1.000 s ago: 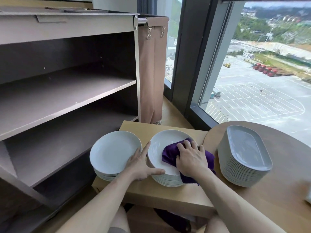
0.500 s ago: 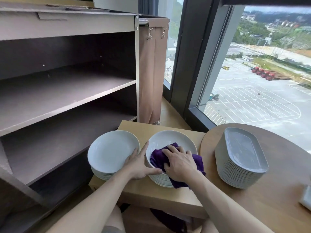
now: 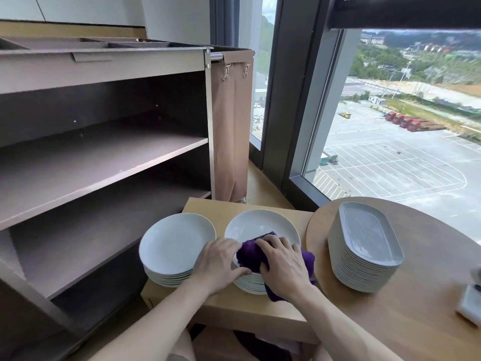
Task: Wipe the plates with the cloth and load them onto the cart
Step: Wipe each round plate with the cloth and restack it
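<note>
Two stacks of round white plates stand on a small wooden table (image 3: 221, 306). My right hand (image 3: 282, 265) presses a purple cloth (image 3: 251, 252) onto the near part of the top plate of the right stack (image 3: 263, 224). My left hand (image 3: 220, 261) grips the left rim of that same plate, thumb under the edge. The left stack (image 3: 174, 243) is untouched. The brown cart (image 3: 104, 162) stands at the left with bare shelves.
A tall stack of grey oval platters (image 3: 364, 246) sits on a round wooden table (image 3: 429, 295) at the right. A small white object (image 3: 471, 303) lies at that table's right edge. A tan bag (image 3: 230, 126) hangs on the cart's end. A large window is behind.
My right hand has slid the cloth left and toward me across the top plate. My left hand has closed tighter on the plate's rim. The camera tilted up slightly.
</note>
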Demonstrator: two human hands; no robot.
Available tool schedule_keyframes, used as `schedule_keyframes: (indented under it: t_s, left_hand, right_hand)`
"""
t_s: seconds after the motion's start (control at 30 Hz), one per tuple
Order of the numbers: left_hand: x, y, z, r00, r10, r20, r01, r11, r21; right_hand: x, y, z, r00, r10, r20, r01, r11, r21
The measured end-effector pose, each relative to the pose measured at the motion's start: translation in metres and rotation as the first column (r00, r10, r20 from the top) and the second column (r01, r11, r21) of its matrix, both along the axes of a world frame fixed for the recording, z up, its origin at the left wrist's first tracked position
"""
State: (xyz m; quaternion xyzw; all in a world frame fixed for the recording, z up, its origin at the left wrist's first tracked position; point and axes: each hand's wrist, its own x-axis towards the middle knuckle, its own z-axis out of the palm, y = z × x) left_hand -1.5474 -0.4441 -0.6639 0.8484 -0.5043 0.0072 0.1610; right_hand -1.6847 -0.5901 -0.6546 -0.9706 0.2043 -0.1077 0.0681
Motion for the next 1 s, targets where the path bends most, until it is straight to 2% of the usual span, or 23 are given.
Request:
schedule_keyframes:
  t_s: [0.07, 0.17, 0.37, 0.5, 0.57, 0.7, 0.8, 0.9, 1.0]
  left_hand:
    - [-0.011, 0.004, 0.004, 0.994, -0.046, 0.104, 0.051, 0.997, -0.05]
    - [-0.022, 0.006, 0.009, 0.984, -0.074, 0.161, 0.085, 0.995, -0.06]
    - [-0.026, 0.006, 0.015, 0.96, -0.08, 0.269, 0.044, 0.99, 0.138]
    - [-0.028, 0.002, 0.03, 0.911, -0.194, 0.365, 0.077, 0.947, 0.312]
    - [-0.029, 0.002, 0.03, 0.906, -0.241, 0.348, 0.092, 0.915, 0.392]
    - [-0.025, 0.0, 0.024, 0.875, -0.251, 0.415, 0.067, 0.91, 0.409]
    - [-0.027, 0.001, 0.032, 0.876, -0.289, 0.387, 0.108, 0.898, 0.426]
    - [-0.025, 0.002, 0.033, 0.808, -0.394, 0.438, 0.162, 0.864, 0.477]
    - [-0.02, 0.004, 0.033, 0.75, -0.415, 0.515, 0.169, 0.873, 0.457]
  right_hand:
    - [-0.007, 0.001, 0.001, 0.999, -0.009, 0.031, 0.009, 1.0, 0.003]
    - [-0.017, 0.0, 0.002, 0.998, -0.028, 0.061, 0.028, 1.0, -0.003]
    - [-0.026, 0.003, 0.002, 0.986, -0.106, 0.129, 0.099, 0.993, 0.062]
    - [-0.029, 0.002, 0.002, 0.951, -0.218, 0.218, 0.171, 0.961, 0.215]
    - [-0.032, -0.001, 0.0, 0.918, -0.294, 0.266, 0.208, 0.929, 0.306]
    - [-0.039, -0.006, -0.008, 0.883, -0.355, 0.308, 0.23, 0.898, 0.376]
    - [-0.044, -0.007, -0.013, 0.886, -0.347, 0.307, 0.224, 0.901, 0.372]
    - [-0.043, -0.008, -0.012, 0.891, -0.342, 0.3, 0.223, 0.903, 0.367]
    - [-0.042, -0.008, -0.01, 0.896, -0.32, 0.307, 0.203, 0.912, 0.355]
